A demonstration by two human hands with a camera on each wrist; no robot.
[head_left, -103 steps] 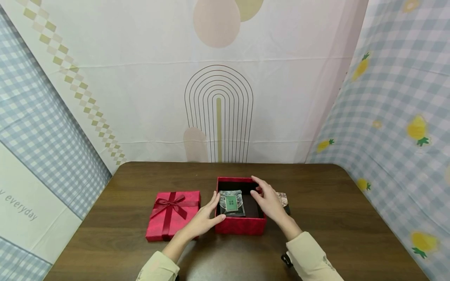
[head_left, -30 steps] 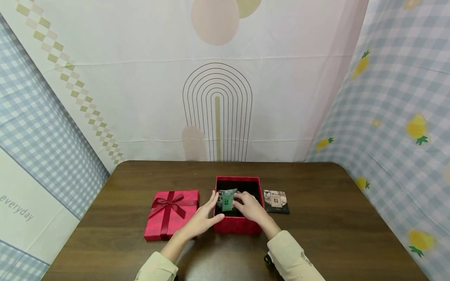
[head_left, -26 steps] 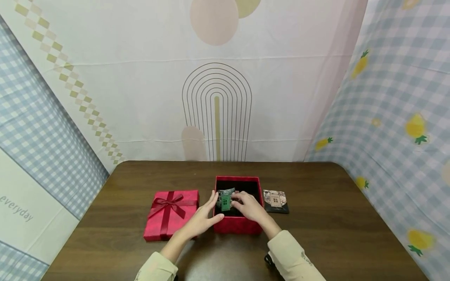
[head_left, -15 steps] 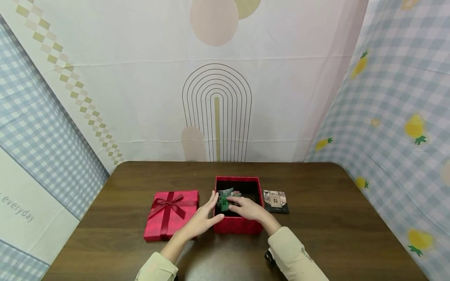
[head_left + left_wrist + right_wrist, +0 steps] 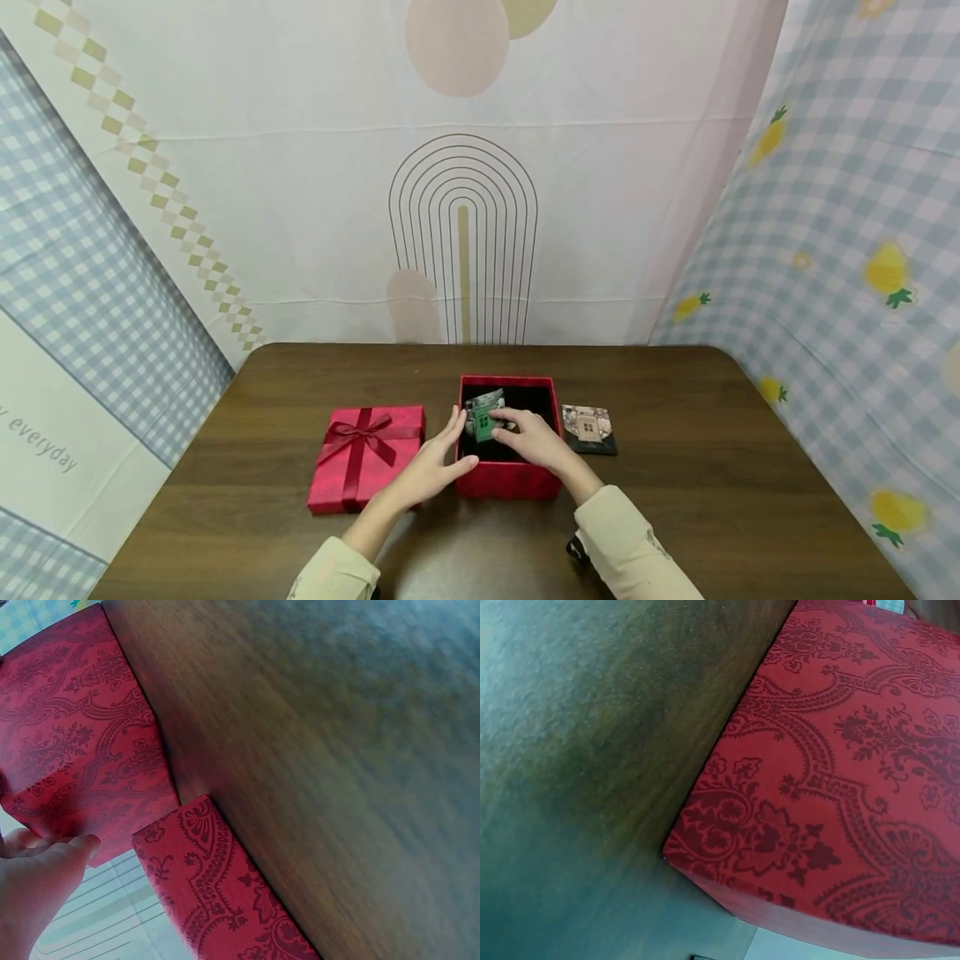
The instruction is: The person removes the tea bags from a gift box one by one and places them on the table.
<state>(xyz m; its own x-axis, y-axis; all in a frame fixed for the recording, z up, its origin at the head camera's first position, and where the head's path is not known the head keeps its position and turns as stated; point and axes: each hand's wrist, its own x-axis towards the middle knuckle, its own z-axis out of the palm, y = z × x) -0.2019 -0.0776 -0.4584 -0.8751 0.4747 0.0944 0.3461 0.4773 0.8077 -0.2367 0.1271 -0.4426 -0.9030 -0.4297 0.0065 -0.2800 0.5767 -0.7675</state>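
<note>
Inside the red box (image 5: 510,482), the right hand (image 5: 534,437) has tilted the pinched green packet (image 5: 483,415) upright while the left hand (image 5: 435,462), fingers straight, steadies the box's wall.

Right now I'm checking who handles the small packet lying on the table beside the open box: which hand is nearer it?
Right. The right hand is inside the red box, left of the packet; the left hand is beyond the box.
</note>
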